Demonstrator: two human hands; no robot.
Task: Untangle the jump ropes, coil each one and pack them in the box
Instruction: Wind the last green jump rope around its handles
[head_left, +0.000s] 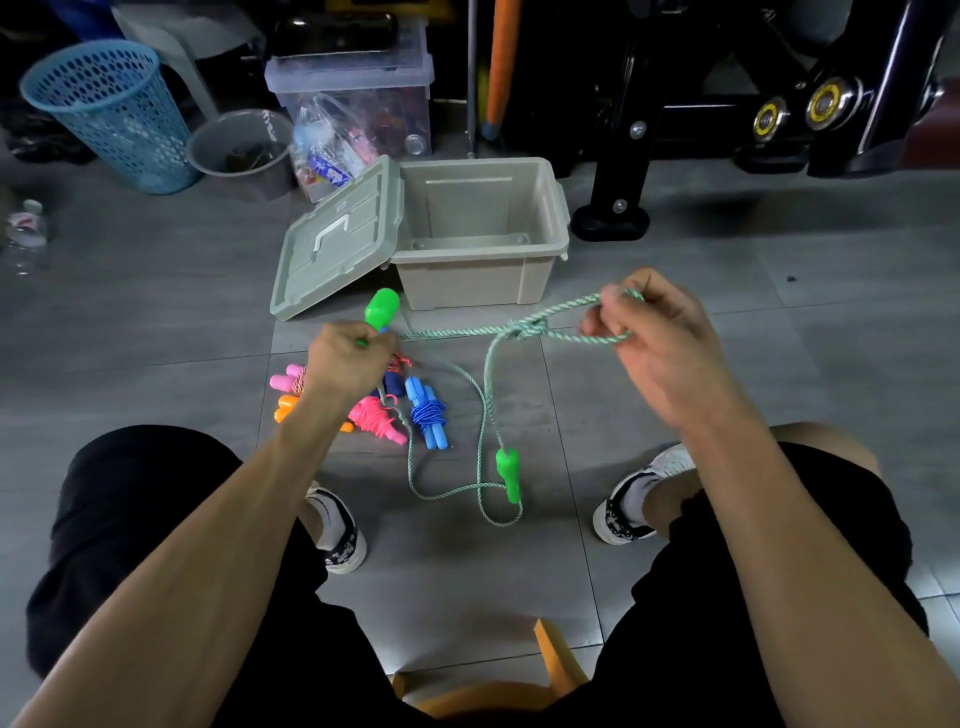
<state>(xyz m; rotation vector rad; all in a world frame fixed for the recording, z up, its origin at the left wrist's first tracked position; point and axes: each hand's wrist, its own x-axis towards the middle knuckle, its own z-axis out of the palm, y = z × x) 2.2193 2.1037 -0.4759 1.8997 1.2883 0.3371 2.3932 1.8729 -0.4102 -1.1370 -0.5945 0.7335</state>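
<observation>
A home storage corner or garage with a grey tiled floor (675, 218). Far left, a blue perforated plastic basket (111, 111) and a grey plastic bucket (241, 150); far centre, a clear lidded plastic bin (358, 88) of oddments; far right, a black metal exercise-machine frame (727, 104)

Knotted green rope (524, 328) — both hands
</observation>
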